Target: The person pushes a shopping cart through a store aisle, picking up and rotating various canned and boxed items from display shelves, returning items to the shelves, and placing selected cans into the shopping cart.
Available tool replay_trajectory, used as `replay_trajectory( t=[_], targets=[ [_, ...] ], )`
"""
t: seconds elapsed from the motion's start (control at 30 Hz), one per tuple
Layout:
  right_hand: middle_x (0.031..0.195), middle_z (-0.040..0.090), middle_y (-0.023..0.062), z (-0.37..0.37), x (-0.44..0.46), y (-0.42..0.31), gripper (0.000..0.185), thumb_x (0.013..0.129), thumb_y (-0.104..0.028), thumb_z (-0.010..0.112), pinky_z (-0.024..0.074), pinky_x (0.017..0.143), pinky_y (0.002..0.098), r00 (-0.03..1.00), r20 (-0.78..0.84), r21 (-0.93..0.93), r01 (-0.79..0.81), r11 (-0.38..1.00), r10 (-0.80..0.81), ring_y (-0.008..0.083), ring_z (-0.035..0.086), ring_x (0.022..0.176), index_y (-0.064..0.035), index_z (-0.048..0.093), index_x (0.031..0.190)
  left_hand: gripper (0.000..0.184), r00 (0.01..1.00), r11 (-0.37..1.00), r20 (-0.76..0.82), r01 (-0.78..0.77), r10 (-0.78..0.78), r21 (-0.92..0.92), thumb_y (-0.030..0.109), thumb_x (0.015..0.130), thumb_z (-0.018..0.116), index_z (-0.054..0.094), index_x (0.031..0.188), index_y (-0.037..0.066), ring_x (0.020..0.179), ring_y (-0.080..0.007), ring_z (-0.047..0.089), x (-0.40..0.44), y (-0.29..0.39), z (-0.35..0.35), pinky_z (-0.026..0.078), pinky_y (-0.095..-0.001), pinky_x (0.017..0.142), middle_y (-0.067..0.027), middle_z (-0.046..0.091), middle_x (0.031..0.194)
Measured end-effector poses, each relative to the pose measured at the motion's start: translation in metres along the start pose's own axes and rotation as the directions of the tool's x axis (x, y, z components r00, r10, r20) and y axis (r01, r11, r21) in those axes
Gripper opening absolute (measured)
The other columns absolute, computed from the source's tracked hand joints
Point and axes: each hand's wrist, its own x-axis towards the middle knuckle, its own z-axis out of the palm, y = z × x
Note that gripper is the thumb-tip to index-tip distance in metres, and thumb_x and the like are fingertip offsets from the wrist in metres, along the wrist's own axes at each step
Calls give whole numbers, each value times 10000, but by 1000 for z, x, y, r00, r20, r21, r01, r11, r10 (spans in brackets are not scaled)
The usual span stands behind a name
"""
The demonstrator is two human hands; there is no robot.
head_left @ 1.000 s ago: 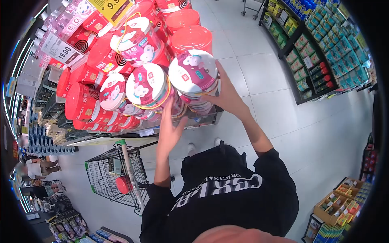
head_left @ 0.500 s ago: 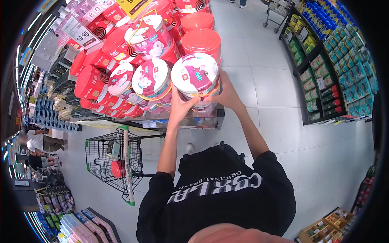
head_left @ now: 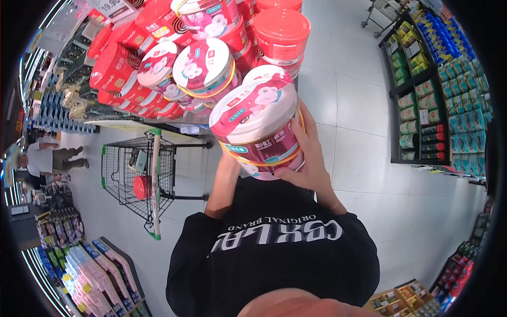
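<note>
A round pink-and-white tub (head_left: 259, 132) with a yellow band around it is held up close in front of my chest, tilted so its lid faces up and away. My right hand (head_left: 311, 158) wraps the right side, thumb near the bottom. On the other side my left hand (head_left: 228, 166) supports the tub, its fingers mostly hidden behind it. Another pink-and-white tub (head_left: 262, 74) stands on the display just beyond, partly covered. To its left sits a similar banded tub (head_left: 206, 68), with red lidded tubs (head_left: 281, 34) stacked behind.
A black wire shopping cart (head_left: 132, 171) with a green-ended handle stands at my left, holding a red tub (head_left: 141, 186) and a box (head_left: 139, 160). Stocked shelves (head_left: 422, 105) line the right. Two people (head_left: 50, 158) are at far left. A price sign (head_left: 113, 6) tops the display.
Both hands have lifted the pink-and-white tub off the display and brought it nearer to me, tilting it. A tub behind it is now partly exposed. The view has shifted slightly.
</note>
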Motion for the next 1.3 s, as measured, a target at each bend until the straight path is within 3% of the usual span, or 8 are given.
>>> replay_trajectory(
  t=[0.2, 0.6, 0.8, 0.9, 1.0, 1.07, 1.1, 1.3],
  targets=[
    [1480, 167, 331, 24, -22, -23, 850, 740, -432, 772, 386, 1020, 488, 974, -54, -86, -224, 971, 220, 489, 313, 1332, -136, 383, 1435, 594, 967, 942, 58, 253, -246, -220, 501, 975, 349, 451, 1336, 40, 1133, -280, 578, -21, -1, -8, 500, -425, 941, -150, 557, 1294],
    [1493, 162, 310, 35, -25, -11, 936, 767, -399, 755, 366, 1045, 463, 977, 29, -51, -209, 977, 210, 460, 307, 1345, -109, 235, 1489, 657, 977, 958, 9, 211, -213, -192, 577, 972, 295, 464, 1326, 50, 1107, -264, 591, -40, 22, 5, 509, -404, 922, -147, 571, 1281],
    [1507, 190, 186, 39, -27, -17, 1045, 807, -423, 721, 313, 1090, 398, 873, 98, 217, -487, 846, 477, 280, 297, 1363, -36, 44, 1503, 680, 990, 991, 49, 130, -131, 4, 585, 982, 262, 451, 1328, 31, 1097, -242, 594, -51, 35, 13, 509, -380, 908, -137, 575, 1267],
    [1476, 266, 199, 47, -34, 2, 1030, 802, -499, 706, 354, 1060, 397, 867, -18, 366, -458, 810, 498, 292, 379, 1319, 3, 114, 1480, 704, 995, 877, 87, -84, 49, 474, 585, 989, 221, 407, 1373, 25, 1206, -237, 490, -64, 38, 23, 410, -372, 1002, -126, 500, 1328],
    [1445, 347, 154, 42, -56, 39, 1011, 810, -616, 630, 368, 1048, 382, 802, 67, 690, -467, 553, 594, 249, 414, 1290, -18, 163, 1477, 709, 957, 657, 280, -258, 73, 708, 555, 1000, 216, 309, 1443, 9, 1323, -257, 348, -81, 47, 17, 266, -357, 1081, -155, 379, 1408],
    [1426, 382, 135, 35, -73, 56, 997, 811, -672, 578, 362, 1049, 363, 643, 149, 818, -506, 271, 751, 216, 414, 1286, -28, 197, 1471, 713, 948, 561, 315, -286, 48, 776, 565, 995, 224, 293, 1453, 24, 1333, -262, 335, -96, 62, 23, 258, -366, 1087, -160, 369, 1411],
    [1417, 399, 125, 33, -79, 60, 994, 812, -701, 552, 359, 1050, 354, 552, 204, 861, -495, 121, 809, 200, 415, 1284, -34, 214, 1467, 646, 946, 645, 324, -225, -36, 730, 480, 1007, 304, 241, 1476, 42, 1346, -275, 308, -99, 67, 24, 229, -381, 1104, -160, 327, 1431],
    [1436, 382, 121, 48, -79, 57, 1083, 717, -676, 682, 325, 1075, 353, 358, 260, 916, -385, -111, 897, 205, 402, 1302, -43, 226, 1469, 629, 933, 635, 356, -311, 60, 707, 211, 942, 442, 190, 1495, 49, 1371, -282, 239, -101, 33, 21, 213, -390, 1114, -160, 251, 1459]
  ],
)
